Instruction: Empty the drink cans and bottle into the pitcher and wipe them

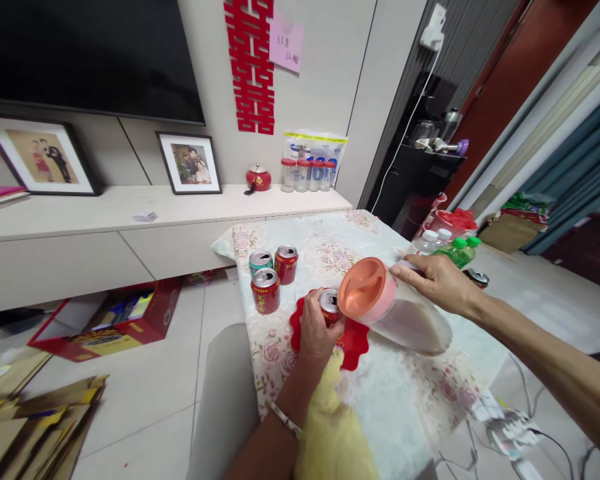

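My left hand [318,333] is wrapped round an opened red can [329,303] above a scalloped red mat [356,343]. My right hand [433,280] grips the handle of a clear pitcher [410,325] with an orange-pink lid [364,290]. The pitcher is tilted, its lid end right beside the can's top. Whether liquid is flowing cannot be made out. To the left stand a red can [266,293], another red can [286,264] and a teal-topped can [260,261], all upright. A yellow cloth or bag [335,427] lies below my left hand.
The flowered tablecloth [300,233] covers the table. Bottles with green caps [460,250] and white caps [427,241] stand at its right edge, near another can [477,277]. Behind is a white cabinet [105,213] with picture frames and lidded jars [301,177]. A red box [115,320] sits on the floor.
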Available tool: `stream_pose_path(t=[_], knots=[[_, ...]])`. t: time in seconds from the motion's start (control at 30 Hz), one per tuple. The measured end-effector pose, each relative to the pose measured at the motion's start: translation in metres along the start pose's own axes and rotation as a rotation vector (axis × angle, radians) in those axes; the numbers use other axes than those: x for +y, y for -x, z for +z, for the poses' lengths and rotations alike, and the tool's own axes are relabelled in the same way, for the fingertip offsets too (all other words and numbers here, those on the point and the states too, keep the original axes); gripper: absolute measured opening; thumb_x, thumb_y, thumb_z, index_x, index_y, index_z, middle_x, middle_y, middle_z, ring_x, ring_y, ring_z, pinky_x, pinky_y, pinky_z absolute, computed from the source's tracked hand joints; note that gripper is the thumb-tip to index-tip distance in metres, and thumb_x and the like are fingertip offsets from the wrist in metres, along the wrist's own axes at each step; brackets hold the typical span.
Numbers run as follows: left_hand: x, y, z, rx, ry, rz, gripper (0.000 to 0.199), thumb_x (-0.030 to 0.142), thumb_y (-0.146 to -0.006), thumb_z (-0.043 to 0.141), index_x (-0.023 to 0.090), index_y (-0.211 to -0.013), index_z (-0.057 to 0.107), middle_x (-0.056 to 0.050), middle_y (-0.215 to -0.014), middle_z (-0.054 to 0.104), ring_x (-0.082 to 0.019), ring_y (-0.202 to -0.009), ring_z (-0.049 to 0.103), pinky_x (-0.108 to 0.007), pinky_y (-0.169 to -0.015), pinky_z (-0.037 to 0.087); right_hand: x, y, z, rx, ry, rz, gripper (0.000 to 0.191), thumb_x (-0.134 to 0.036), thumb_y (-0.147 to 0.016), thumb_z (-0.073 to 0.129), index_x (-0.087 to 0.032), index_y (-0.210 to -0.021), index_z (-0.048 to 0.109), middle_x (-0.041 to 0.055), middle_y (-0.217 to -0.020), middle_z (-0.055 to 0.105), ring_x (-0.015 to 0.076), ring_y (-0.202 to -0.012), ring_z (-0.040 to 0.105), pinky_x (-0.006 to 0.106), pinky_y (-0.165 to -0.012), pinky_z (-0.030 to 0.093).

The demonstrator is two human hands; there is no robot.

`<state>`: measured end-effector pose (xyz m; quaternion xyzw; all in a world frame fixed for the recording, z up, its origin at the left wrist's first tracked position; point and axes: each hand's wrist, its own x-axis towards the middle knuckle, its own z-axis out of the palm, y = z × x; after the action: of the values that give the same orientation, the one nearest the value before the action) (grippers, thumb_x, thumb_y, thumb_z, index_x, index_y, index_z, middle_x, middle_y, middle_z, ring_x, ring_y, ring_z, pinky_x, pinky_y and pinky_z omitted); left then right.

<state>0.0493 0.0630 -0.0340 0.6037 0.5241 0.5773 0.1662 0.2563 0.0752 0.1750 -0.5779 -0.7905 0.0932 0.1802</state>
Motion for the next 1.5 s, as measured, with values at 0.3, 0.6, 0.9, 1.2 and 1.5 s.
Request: stream_pose_path(t=[0.3, 0.6, 0.9, 1.2, 1.5], knots=[[-0.009, 0.002, 0.001, -0.015, 0.003, 0.031, 0.068, 0.021, -0.072, 0.073, 0.019, -0.134, 0.044, -0.013, -0.123, 0.06, -0.03, -0.12, 0.061, -0.046, -0.103, 0.052, 0.034, 0.01, 0.016, 0.261, -0.852, 0.274, 0.062, -0.066, -0.07, 0.079, -0.022, -0.054, 0.038, -0.0075, -0.054, 0.03, 0.0069, -0.049, 0.025, 0.025, -0.046, 0.018], [-0.01, 0.001, -0.001, -0.033, 0.025, 0.035, 0.068, 0.024, -0.073, 0.074, 0.019, -0.133, 0.043, -0.014, -0.124, 0.059, -0.029, -0.119, 0.061, -0.046, -0.105, 0.051, 0.056, 0.017, 0.037, 0.49, -1.117, 0.348, 0.065, -0.071, -0.064, 0.079, -0.023, -0.052, 0.037, -0.0083, -0.047, 0.029, 0.0057, -0.041, 0.024, 0.024, -0.039, 0.019], [-0.007, 0.001, -0.003, -0.055, 0.06, -0.018, 0.067, 0.027, -0.075, 0.074, 0.018, -0.133, 0.042, -0.014, -0.123, 0.058, -0.028, -0.119, 0.061, -0.045, -0.105, 0.05, 0.075, 0.034, 0.059, 0.643, -1.239, 0.379, 0.062, -0.064, -0.064, 0.082, -0.023, -0.056, 0.036, -0.0106, -0.045, 0.029, 0.0043, -0.039, 0.022, 0.021, -0.037, 0.02], [-0.002, 0.001, -0.005, -0.063, 0.057, -0.093, 0.068, 0.026, -0.072, 0.074, 0.018, -0.132, 0.043, -0.014, -0.124, 0.06, -0.03, -0.12, 0.062, -0.046, -0.104, 0.052, 0.094, 0.05, 0.073, 0.709, -1.246, 0.385, 0.06, -0.064, -0.076, 0.072, -0.023, -0.054, 0.033, -0.0103, -0.041, 0.029, 0.0052, -0.035, 0.022, 0.022, -0.036, 0.021], [0.006, -0.002, -0.009, -0.126, 0.087, -0.196, 0.069, 0.027, -0.071, 0.074, 0.016, -0.131, 0.043, -0.015, -0.127, 0.06, -0.029, -0.122, 0.062, -0.047, -0.107, 0.049, 0.101, 0.062, 0.085, 0.846, -1.202, 0.376, 0.058, -0.058, -0.079, 0.07, -0.025, -0.055, 0.03, -0.01, -0.046, 0.027, 0.0061, -0.038, 0.019, 0.023, -0.036, 0.018]])
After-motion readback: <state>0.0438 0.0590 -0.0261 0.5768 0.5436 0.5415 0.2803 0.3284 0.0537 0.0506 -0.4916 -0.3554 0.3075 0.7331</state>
